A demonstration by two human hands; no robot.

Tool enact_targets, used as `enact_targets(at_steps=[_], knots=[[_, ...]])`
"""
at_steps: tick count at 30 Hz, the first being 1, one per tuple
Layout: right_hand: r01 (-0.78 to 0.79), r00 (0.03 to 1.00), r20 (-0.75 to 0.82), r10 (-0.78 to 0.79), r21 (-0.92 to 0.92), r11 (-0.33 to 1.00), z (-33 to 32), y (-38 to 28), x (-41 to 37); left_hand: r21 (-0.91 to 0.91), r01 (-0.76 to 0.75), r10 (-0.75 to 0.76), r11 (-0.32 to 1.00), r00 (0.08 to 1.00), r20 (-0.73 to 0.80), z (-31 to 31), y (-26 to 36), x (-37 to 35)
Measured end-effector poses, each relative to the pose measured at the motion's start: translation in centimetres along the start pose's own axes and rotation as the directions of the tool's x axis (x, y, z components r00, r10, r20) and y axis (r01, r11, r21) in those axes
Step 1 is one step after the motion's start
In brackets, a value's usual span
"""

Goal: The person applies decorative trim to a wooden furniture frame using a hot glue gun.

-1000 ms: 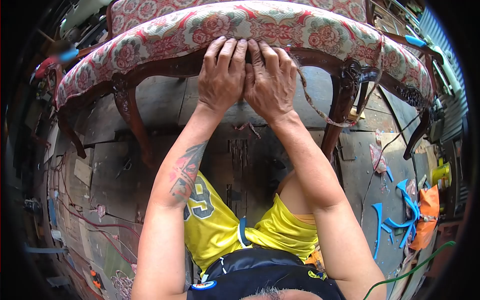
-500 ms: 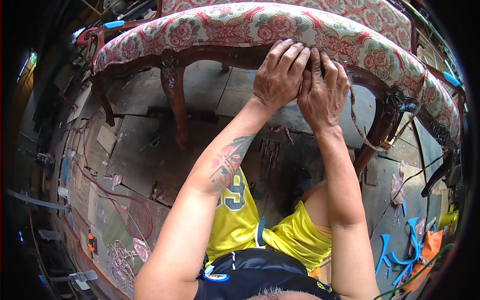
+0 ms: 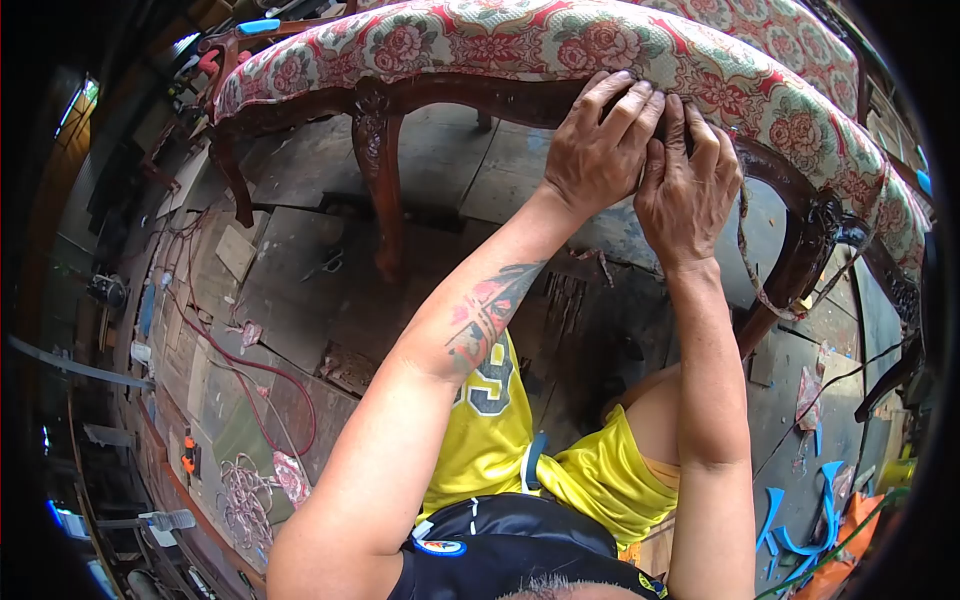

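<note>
A sofa seat covered in floral upholstery fabric (image 3: 600,45) curves across the top, above a dark carved wooden rail (image 3: 480,100). My left hand (image 3: 605,145) has its fingers bent, the tips pressed on the fabric's lower edge where it meets the wood. Close beside it, my right hand (image 3: 690,190) presses the same edge with curled fingers, its thumb side against the left hand. A narrow trim strip (image 3: 745,245) hangs in a loop from beside the right hand towards a carved leg (image 3: 800,250). What lies right under the fingertips is hidden.
Wooden boards (image 3: 300,250) make up the floor. Scissors (image 3: 325,265) lie under the sofa. A red hose (image 3: 250,360), a tangle of cord (image 3: 243,500) and an orange-handled tool (image 3: 190,455) are at left. Blue scraps (image 3: 825,505) and orange material (image 3: 850,535) lie at right.
The view has shifted, so the sofa and both arms appear farther right and slightly higher. Both hands stay pressed at about the same spot on the fabric edge.
</note>
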State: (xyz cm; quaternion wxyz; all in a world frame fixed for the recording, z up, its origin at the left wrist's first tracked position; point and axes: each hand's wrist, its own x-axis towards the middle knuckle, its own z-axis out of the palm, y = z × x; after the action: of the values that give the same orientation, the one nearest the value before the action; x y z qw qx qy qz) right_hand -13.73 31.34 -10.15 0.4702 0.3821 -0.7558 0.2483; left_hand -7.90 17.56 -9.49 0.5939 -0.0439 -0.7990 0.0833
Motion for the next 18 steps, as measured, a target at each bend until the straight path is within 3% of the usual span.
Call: enact_targets(at_steps=[18], knots=[[0.002, 1.0, 0.017, -0.001, -0.028, 1.0, 0.04, 0.1, -0.09, 0.007, -0.006, 0.006, 1.0, 0.999, -0.047, 0.11, -0.02, 0.19]])
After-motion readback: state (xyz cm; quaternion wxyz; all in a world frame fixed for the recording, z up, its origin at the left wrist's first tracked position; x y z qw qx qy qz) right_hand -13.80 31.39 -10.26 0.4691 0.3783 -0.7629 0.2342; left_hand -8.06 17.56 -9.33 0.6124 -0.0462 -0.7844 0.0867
